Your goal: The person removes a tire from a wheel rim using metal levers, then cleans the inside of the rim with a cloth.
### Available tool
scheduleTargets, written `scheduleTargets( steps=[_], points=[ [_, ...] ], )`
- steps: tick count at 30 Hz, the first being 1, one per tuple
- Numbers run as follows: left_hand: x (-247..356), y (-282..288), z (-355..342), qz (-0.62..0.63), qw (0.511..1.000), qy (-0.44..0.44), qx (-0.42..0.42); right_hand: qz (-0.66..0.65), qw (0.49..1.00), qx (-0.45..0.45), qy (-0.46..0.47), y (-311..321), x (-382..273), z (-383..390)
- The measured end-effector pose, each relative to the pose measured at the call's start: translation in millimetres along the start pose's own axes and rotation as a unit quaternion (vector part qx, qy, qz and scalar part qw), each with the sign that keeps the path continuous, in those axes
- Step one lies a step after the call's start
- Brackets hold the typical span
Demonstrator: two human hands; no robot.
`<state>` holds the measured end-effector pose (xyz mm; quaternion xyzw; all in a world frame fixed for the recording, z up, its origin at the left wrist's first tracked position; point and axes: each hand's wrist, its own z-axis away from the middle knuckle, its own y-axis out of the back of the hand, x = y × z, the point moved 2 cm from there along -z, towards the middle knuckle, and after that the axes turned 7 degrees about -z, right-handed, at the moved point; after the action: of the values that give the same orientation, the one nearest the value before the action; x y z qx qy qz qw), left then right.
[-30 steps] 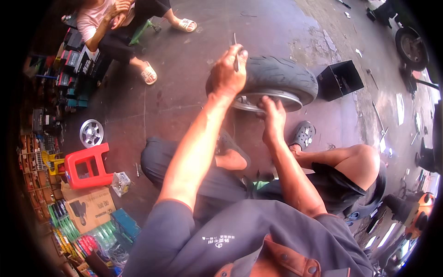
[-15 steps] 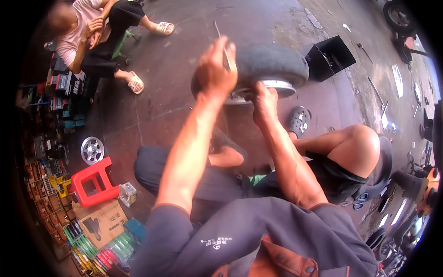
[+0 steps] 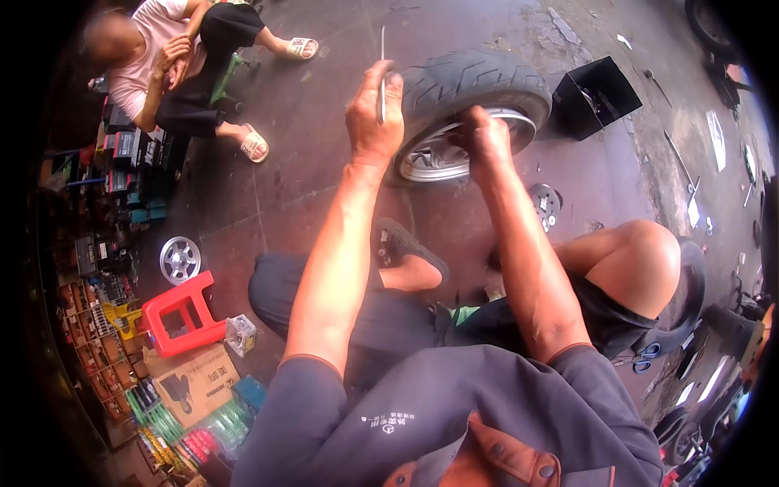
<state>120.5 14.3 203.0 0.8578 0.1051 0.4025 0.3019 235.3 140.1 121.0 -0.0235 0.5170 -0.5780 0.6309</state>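
A scooter-type wheel stands tilted on the floor ahead of me, its grey treaded tyre (image 3: 479, 77) around a silver rim (image 3: 436, 173). My left hand (image 3: 376, 122), just left of the tyre, is closed around a slim metal bar (image 3: 383, 49) that points upward and away. The bar's lower end shows along the thumb side. My right hand (image 3: 489, 150) is closed on the near side of the wheel, at the rim; its fingertips are hidden within the rim and partly blurred.
An open black box (image 3: 596, 97) stands right of the wheel. A seated person (image 3: 166, 69) is at the upper left. On the left are a silver wheel hub (image 3: 180, 260), a red stool (image 3: 182, 312) and a cardboard box (image 3: 195, 385). Blue-handled scissors (image 3: 646, 357) lie by my right knee.
The wheel has tilted so more tread and rim face show. My left hand has shifted slightly left with the bar now upright; my right hand has moved right and up along the rim.
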Motion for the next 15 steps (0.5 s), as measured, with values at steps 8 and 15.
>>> scheduleTargets(
  steps=[8,15],
  points=[
    [-13.4,-9.2,2.0,0.019,0.996,0.075,0.037,0.05,0.988,0.071,0.127,-9.3,-19.3,15.9],
    [-2.4,-17.4,20.3,0.058,0.998,0.025,0.014,0.152,0.987,-0.036,0.032,9.9,53.7,45.5]
  ],
)
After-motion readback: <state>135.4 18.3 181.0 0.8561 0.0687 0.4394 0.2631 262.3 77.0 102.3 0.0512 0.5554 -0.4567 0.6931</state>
